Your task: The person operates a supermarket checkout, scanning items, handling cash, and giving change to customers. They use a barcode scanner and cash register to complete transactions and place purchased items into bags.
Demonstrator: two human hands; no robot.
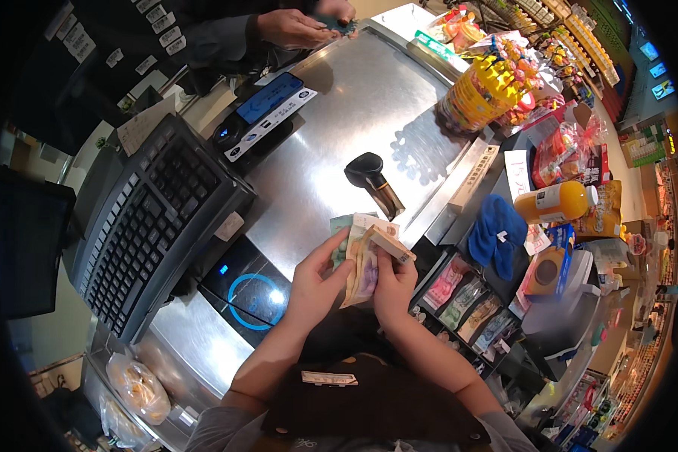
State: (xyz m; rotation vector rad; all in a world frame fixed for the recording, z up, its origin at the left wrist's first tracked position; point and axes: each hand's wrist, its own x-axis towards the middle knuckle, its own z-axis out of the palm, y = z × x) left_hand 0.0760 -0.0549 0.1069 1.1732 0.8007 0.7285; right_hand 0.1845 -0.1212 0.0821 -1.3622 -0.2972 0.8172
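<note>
Several banknotes are fanned between my two hands above the near edge of a steel counter. My left hand grips them from the left, thumb on top. On the other side, my right hand pinches the notes, with a folded wad at its fingertips. A black handheld barcode scanner lies just beyond the notes. To the right, an open cash drawer shows sorted banknotes in its compartments. Another person's hands hold something small and greenish at the far side of the counter.
A keyboard stands at the left, beside a dark pad with a blue ring. Beyond it is a payment device. A yellow tub of lollipops, a blue cloth and a bottle of orange drink are at the right.
</note>
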